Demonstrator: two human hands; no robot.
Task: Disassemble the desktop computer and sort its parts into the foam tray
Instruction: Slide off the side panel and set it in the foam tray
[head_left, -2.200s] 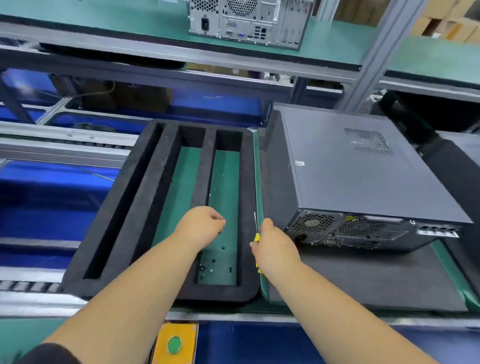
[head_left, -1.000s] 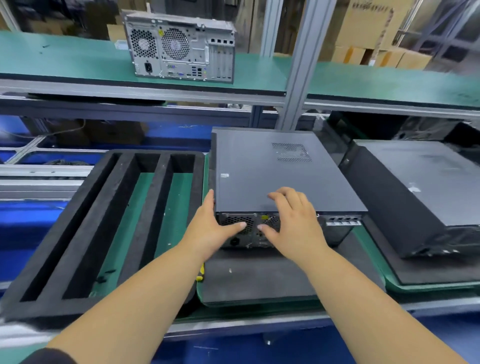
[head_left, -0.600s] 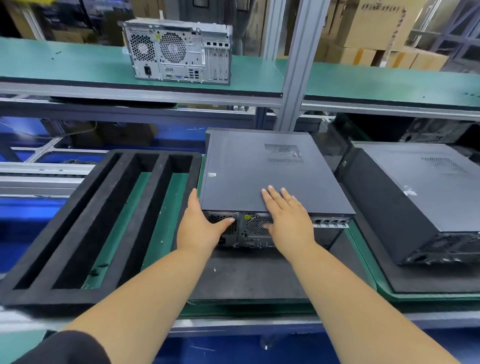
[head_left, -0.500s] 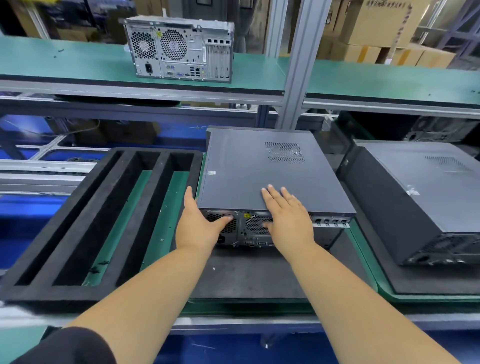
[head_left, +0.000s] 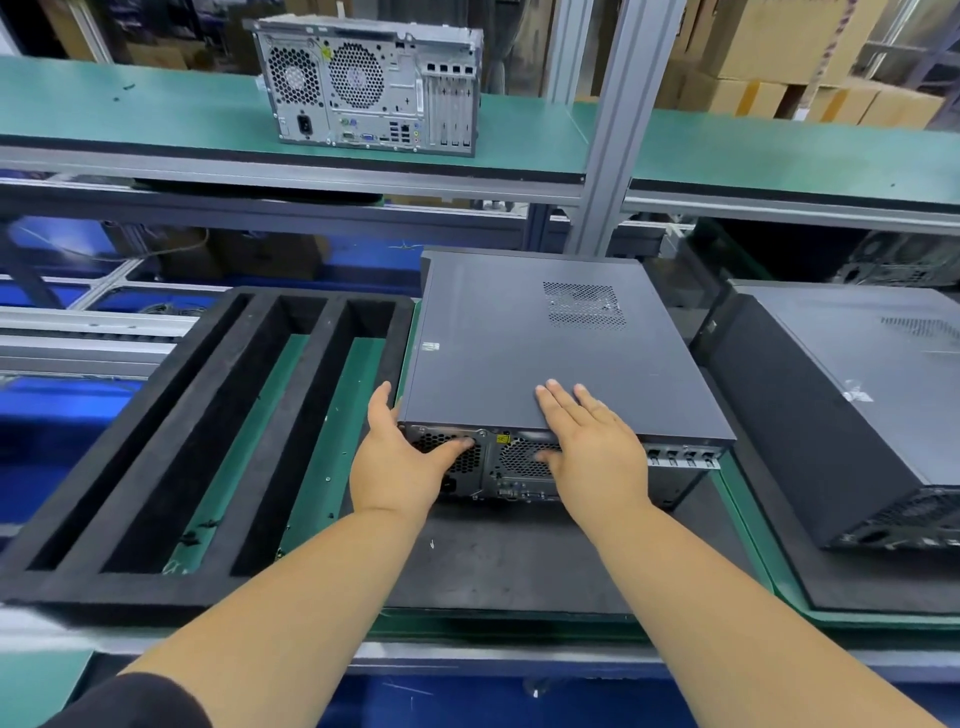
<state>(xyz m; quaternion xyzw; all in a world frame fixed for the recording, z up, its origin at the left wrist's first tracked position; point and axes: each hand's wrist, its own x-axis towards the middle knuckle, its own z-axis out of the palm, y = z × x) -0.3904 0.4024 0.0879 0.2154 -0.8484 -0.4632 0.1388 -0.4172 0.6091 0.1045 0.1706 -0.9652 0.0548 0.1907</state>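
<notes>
Head view: the desktop computer (head_left: 545, 353) lies on its side on a dark mat (head_left: 519, 561), rear panel toward the viewer, just right of the black foam tray (head_left: 156, 467). The right hand (head_left: 592, 441) lies flat on the near edge of the side panel (head_left: 545, 364), fingers straight and pressing, thumb hanging over the rear grille; it grips nothing. The left hand (head_left: 400, 462) braces the near left corner of the case, fingers extended along the left side and thumb laid across the rear fan grille, likewise with no closed grip. The tray's three long slots hold no large part; only small dark specks, possibly screws, lie on their green floor.

Judged step: sliding the side panel off, so disassembly is at an early stage.

Risks. If a retaining screw remains, pressure from the flat palm may bend the thin panel or push the whole case along the mat toward the second computer (head_left: 857, 405) at right. A panel that frees suddenly may slip from an open palm and strike the tray or the shelf frame. The panel's sheet edge and the perforated grille may cut bare fingers. A third computer (head_left: 363, 85) stands on the upper shelf (head_left: 156, 114), well apart.
</notes>
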